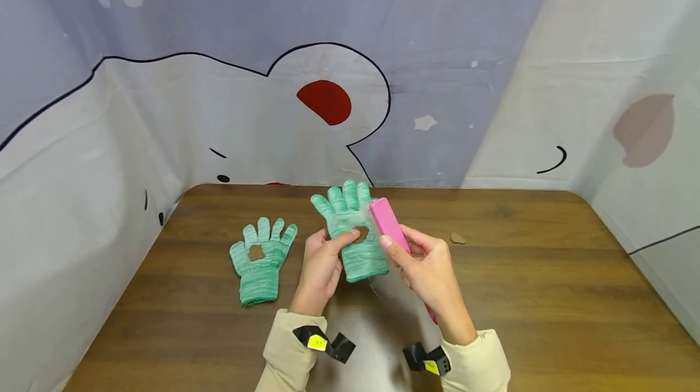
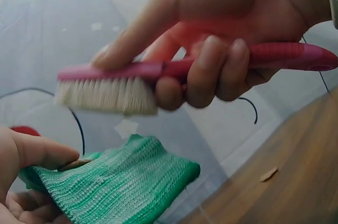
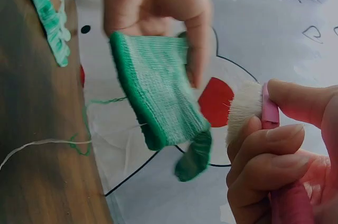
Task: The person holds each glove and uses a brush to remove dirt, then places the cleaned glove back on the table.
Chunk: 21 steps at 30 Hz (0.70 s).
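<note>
My left hand [image 1: 321, 265] grips a green-and-white knitted glove [image 1: 366, 260] above the table, its thumb lying at a brown patch [image 1: 361, 234] on the glove's palm. In my right hand [image 1: 437, 267] is a pink brush [image 1: 389, 222], gripped by its handle with the thumb along the back of the head. The brush's pale bristles [image 2: 105, 94] face the glove, with a gap between them in the left wrist view. Loose threads [image 3: 87, 129] hang from the glove's cuff in the right wrist view.
A matching glove [image 1: 259, 285] lies flat on the wooden table [image 1: 547, 295] to the left, a brown patch [image 1: 256, 252] on it. One small brown piece [image 1: 457, 238] lies to the right of my right hand. A patterned cloth [image 1: 448, 64] hangs behind the table.
</note>
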Each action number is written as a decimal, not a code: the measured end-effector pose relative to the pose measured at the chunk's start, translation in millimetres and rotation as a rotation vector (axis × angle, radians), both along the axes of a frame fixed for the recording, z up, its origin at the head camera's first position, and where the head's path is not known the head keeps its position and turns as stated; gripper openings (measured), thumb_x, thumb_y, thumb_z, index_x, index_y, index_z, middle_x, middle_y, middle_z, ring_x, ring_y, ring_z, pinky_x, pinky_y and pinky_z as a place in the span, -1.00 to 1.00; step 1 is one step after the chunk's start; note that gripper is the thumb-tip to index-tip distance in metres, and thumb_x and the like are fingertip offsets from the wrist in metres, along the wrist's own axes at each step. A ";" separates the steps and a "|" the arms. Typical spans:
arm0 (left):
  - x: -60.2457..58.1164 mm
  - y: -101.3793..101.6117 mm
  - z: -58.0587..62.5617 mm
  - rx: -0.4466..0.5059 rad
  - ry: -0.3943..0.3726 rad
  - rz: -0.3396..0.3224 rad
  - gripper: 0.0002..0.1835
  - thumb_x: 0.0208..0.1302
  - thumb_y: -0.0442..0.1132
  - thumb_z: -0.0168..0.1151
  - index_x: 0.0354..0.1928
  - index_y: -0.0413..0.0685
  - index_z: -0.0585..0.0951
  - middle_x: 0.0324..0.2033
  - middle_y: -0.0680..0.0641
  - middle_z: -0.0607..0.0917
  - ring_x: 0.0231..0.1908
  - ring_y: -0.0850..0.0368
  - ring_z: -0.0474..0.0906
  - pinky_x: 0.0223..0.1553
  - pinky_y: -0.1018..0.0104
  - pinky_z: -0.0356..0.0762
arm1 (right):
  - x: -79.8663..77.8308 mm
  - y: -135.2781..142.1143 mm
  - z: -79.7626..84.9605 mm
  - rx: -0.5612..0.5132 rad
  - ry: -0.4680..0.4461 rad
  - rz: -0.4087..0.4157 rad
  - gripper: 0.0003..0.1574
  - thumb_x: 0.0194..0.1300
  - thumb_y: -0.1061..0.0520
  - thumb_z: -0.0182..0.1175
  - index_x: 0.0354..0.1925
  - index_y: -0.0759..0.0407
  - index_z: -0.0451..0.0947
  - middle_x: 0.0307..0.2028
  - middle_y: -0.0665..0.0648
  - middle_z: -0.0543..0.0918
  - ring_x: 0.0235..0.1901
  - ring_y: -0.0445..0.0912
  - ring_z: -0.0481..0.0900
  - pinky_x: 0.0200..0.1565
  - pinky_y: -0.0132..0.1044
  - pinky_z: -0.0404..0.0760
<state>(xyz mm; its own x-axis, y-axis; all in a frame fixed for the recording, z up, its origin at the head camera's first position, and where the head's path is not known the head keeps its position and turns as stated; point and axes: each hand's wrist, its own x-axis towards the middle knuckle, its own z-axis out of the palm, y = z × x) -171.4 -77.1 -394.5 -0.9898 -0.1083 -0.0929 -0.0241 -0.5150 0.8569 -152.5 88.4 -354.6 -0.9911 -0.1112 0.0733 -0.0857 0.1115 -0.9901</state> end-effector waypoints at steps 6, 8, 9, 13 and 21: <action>6.1 4.7 8.8 -0.082 0.105 0.020 -0.61 0.06 -0.39 0.28 -0.04 -0.40 0.49 -0.22 -0.16 0.64 -0.26 0.09 0.61 -0.21 0.22 0.58 | -1.2 -5.7 -7.9 0.008 -0.017 -0.007 -0.47 0.09 -0.02 0.33 0.03 0.13 0.53 -0.45 0.15 0.59 -0.76 -0.20 0.31 -0.71 -0.43 0.31; 7.8 5.4 11.7 -0.118 0.118 0.013 -0.63 0.08 -0.36 0.28 -0.06 -0.40 0.51 -0.24 -0.17 0.66 -0.27 0.09 0.62 -0.23 0.21 0.59 | -1.4 -6.5 -9.4 0.012 -0.006 -0.022 -0.48 0.09 -0.02 0.33 0.02 0.11 0.54 -0.45 0.15 0.59 -0.77 -0.21 0.30 -0.72 -0.42 0.31; 8.4 5.7 12.9 -0.134 0.121 0.009 -0.64 0.09 -0.35 0.28 -0.07 -0.40 0.52 -0.25 -0.17 0.66 -0.28 0.09 0.62 -0.24 0.22 0.59 | -1.5 -6.7 -9.7 0.013 0.002 -0.030 -0.48 0.09 -0.02 0.33 0.02 0.10 0.55 -0.45 0.16 0.59 -0.78 -0.21 0.29 -0.72 -0.42 0.31; 10.3 6.4 15.8 -0.129 0.125 -0.021 -0.65 0.16 -0.33 0.24 -0.07 -0.44 0.51 -0.25 -0.16 0.67 -0.28 0.11 0.62 -0.21 0.21 0.59 | -0.2 -7.8 -8.4 0.023 0.046 -0.062 -0.50 0.08 -0.02 0.34 0.00 0.09 0.56 -0.43 0.18 0.61 -0.75 -0.21 0.33 -0.70 -0.41 0.32; 10.3 11.0 14.6 -0.077 0.131 0.004 -0.68 0.24 -0.35 0.16 -0.04 -0.47 0.47 -0.24 -0.15 0.64 -0.26 0.14 0.59 -0.21 0.23 0.58 | 4.0 -9.0 -2.8 0.032 0.113 -0.086 -0.48 0.07 0.02 0.35 0.01 0.17 0.56 -0.31 0.23 0.67 -0.51 -0.14 0.54 -0.53 -0.37 0.49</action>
